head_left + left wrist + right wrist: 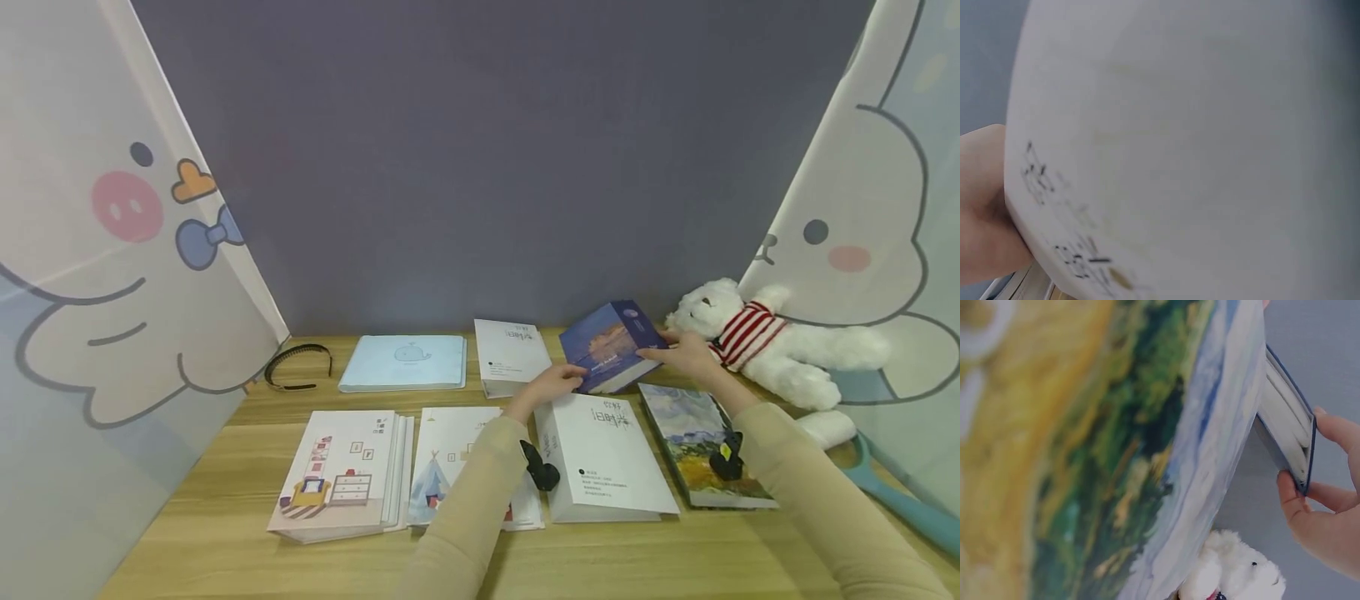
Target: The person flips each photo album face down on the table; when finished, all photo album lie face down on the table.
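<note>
Tabletop [225, 500]: blue book [611, 344] between both hands.

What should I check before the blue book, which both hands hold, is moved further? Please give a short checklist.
1. Left hand grips the blue book: ok.
2. Right hand grips its other edge, thumb and fingers around the corner: ok.
3. Book lifted off the table: ok, it is tilted up.
4. Teddy bear apart from the book: not ok, very close beside the right hand.
5. Pages closed: cannot tell.
</note>
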Demonstrator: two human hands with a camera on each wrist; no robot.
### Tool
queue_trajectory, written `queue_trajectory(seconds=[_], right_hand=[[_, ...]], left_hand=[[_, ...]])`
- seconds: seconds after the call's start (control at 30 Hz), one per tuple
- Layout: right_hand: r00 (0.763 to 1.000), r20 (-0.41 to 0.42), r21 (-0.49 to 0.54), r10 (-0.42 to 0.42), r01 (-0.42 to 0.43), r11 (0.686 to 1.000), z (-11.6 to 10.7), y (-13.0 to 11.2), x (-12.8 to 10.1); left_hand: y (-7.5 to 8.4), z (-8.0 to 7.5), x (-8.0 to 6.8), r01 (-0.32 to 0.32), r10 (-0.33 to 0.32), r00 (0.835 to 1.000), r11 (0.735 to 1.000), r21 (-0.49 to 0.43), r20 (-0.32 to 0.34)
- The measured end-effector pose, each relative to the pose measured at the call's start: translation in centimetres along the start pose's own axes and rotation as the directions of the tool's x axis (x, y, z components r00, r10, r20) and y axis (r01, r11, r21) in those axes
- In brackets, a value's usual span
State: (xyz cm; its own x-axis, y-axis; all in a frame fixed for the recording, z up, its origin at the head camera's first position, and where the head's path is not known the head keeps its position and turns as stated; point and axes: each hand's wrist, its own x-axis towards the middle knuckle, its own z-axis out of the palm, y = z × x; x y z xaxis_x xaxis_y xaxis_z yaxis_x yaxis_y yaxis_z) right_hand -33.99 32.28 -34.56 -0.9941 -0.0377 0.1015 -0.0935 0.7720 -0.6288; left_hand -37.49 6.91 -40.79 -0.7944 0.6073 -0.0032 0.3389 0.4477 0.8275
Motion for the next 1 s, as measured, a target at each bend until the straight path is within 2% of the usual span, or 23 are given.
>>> queue_trajectory(seconds=[0.2,0.63,0.87,1.0], right_hand=[[0.999,0.035,0.006,0.017,-0.017,1.000,0.2,0.9,0.2],[0.990,0.124,-0.026,-0.073,0.077,0.997,1.3,2.0,0.1],[0.950,0.297,-0.076,-0.097,0.125,0.989,1.5,1.6,0.5],[0.942,0.326,-0.112,-0.079,0.122,0.986,1.5,1.0,0.3]], left_hand=[[-0.1,0.3,-0.1,-0.010,0.010,1.000,1.000,-0.008,0.007],[-0.4,0.7,-0.1,-0.016,0.017,0.997,1.000,-0.011,0.078],[-0.2,0.3,0.3,-0.032,0.028,0.996,0.998,0.052,0.080],[-0.1,0.0,0.3,-0.033,0.029,0.996,0.998,0.044,0.087]])
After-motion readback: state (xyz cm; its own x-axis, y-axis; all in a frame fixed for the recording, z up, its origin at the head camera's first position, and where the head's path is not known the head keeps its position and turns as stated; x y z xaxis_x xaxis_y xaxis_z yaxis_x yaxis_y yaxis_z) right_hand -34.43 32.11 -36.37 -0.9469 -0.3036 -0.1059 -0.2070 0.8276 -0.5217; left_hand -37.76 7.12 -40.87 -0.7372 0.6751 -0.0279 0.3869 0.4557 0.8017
